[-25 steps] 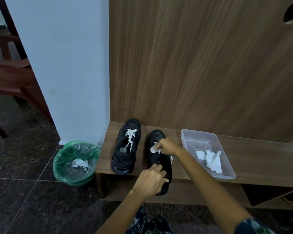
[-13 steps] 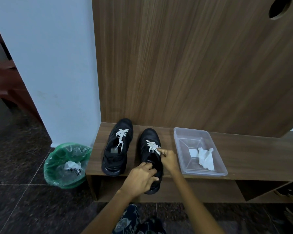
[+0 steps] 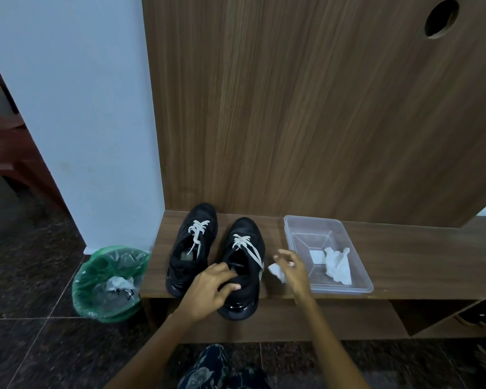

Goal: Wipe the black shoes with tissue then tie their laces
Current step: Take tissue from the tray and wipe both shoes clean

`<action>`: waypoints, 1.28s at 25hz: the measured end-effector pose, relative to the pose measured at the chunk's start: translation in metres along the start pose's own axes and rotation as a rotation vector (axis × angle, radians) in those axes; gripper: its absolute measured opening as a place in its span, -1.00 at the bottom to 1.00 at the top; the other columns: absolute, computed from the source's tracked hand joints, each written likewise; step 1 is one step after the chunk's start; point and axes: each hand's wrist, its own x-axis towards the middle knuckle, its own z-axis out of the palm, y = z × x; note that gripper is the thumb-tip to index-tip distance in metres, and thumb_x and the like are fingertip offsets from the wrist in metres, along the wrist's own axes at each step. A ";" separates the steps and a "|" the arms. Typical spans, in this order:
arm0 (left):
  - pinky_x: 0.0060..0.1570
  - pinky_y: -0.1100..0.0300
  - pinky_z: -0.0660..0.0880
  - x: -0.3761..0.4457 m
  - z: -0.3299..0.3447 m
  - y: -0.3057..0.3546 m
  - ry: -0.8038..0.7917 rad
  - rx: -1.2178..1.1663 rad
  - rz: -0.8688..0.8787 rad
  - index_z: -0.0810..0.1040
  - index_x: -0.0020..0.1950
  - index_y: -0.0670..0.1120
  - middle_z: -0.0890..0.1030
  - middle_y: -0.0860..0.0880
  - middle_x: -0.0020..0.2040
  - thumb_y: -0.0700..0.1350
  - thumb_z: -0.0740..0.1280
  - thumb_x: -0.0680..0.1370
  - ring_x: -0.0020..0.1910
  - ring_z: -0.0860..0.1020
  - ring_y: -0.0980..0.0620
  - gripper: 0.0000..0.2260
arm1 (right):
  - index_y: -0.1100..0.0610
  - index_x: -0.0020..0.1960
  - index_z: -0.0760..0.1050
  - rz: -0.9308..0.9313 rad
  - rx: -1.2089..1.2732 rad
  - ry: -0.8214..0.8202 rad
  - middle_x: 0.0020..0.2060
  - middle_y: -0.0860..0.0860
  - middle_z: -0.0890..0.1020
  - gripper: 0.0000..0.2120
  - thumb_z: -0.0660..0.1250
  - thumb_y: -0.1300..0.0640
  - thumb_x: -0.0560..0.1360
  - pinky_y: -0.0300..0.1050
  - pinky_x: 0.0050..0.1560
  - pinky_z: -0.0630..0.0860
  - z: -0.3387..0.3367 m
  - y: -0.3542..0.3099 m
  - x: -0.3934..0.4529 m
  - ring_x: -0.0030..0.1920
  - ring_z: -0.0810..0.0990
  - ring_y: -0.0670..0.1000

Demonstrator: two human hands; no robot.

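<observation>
left hand (image 3: pixel 208 287): grip curled over the heel collar of the right shoe (image 3: pixel 243 265), steadying it on the counter (image 3: pixel 404 265).
right hand (image 3: pixel 291 269): just right of that shoe, fingers loosely spread, a crumpled tissue (image 3: pixel 277 272) at the palm; i cannot tell whether it is pinched or only resting there.
shoes: both black, side by side, toes to the wooden panel; the left shoe (image 3: pixel 192 248) stands just beside the held one.
laces: white, loose and untied on both pairs of eyelets.
tray (image 3: pixel 357 276): clear, right of the hand, spare tissues inside.
bin (image 3: pixel 110 282): green-lined, on the floor left of the counter.
risk: a slack hold could drop the tissue off the front edge.
risk: the held shoe's heel overhangs the edge; a hard wipe could tip it off.
</observation>
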 end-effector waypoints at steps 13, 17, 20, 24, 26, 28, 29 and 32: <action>-0.14 0.33 0.37 0.004 0.002 0.000 0.000 0.012 -0.051 0.60 0.01 -0.09 0.57 -0.01 -0.13 0.16 0.14 0.48 -0.10 0.50 0.08 -0.60 | 0.18 -0.26 0.57 0.058 -0.002 -0.247 -0.53 -0.07 0.62 -0.89 0.38 0.25 0.45 -0.34 -0.45 0.47 0.008 -0.008 0.008 -0.45 0.58 -0.08; -0.11 0.36 0.29 0.003 0.010 0.012 -0.031 0.078 -0.049 0.58 0.07 -0.11 0.56 -0.01 -0.07 0.17 0.08 0.47 -0.04 0.47 0.04 -0.54 | 0.17 -0.16 0.53 0.101 0.178 -0.372 -0.31 0.03 0.68 -0.87 0.28 0.17 0.53 -0.37 -0.51 0.31 -0.005 -0.056 0.011 -0.48 0.44 -0.13; -0.05 0.23 0.41 0.003 0.017 0.018 -0.069 0.109 -0.067 0.57 0.07 -0.12 0.56 -0.03 -0.04 0.13 0.11 0.51 0.00 0.47 0.00 -0.60 | 0.20 -0.14 0.53 0.202 0.425 -0.424 -0.30 0.05 0.71 -0.88 0.26 0.20 0.53 -0.40 -0.60 0.24 -0.001 -0.082 0.008 -0.52 0.40 -0.15; 0.03 0.08 0.51 0.001 0.026 0.022 -0.085 0.147 -0.084 0.56 0.13 -0.11 0.55 -0.04 0.02 0.04 0.21 0.54 0.07 0.45 0.00 -0.70 | 0.28 -0.13 0.55 0.200 0.245 -0.412 -0.34 0.07 0.65 -0.83 0.25 0.20 0.54 -0.31 -0.51 0.27 0.019 -0.070 0.001 -0.45 0.45 -0.10; -0.03 0.09 0.54 -0.002 0.029 0.026 -0.021 0.129 -0.104 0.57 0.11 -0.11 0.56 -0.04 0.00 -0.01 0.29 0.51 0.06 0.43 0.06 -0.74 | 0.31 -0.13 0.55 0.006 -0.220 -0.311 -0.38 0.05 0.52 -0.79 0.29 0.16 0.51 -0.20 -0.39 0.28 0.029 -0.051 0.000 -0.36 0.39 -0.04; -0.21 0.12 0.59 -0.005 0.033 0.026 0.050 0.132 -0.095 0.60 0.02 -0.10 0.56 -0.04 -0.09 -0.02 0.35 0.46 -0.01 0.39 0.14 -0.78 | 0.24 -0.18 0.57 -0.169 -0.561 -0.221 -0.40 0.01 0.50 -0.84 0.32 0.15 0.47 -0.15 -0.34 0.31 0.036 -0.040 -0.008 -0.31 0.45 0.00; -0.26 0.13 0.60 -0.006 0.033 0.027 0.075 0.126 -0.096 0.60 0.00 -0.10 0.56 -0.03 -0.10 -0.02 0.38 0.44 -0.02 0.37 0.14 -0.79 | 0.22 -0.19 0.58 -0.217 -0.640 -0.200 -0.36 0.04 0.54 -0.85 0.33 0.14 0.46 -0.14 -0.32 0.34 0.039 -0.036 -0.011 -0.27 0.50 0.04; -0.11 0.13 0.54 -0.009 0.034 0.031 0.072 0.052 -0.176 0.51 0.08 -0.11 0.54 -0.01 0.01 -0.02 0.38 0.47 0.04 0.40 0.18 -0.74 | 0.12 -0.40 0.46 -0.250 -0.809 -0.161 -0.38 0.08 0.53 -0.76 0.30 0.18 0.44 -0.11 -0.37 0.34 0.044 -0.040 -0.018 -0.31 0.50 0.09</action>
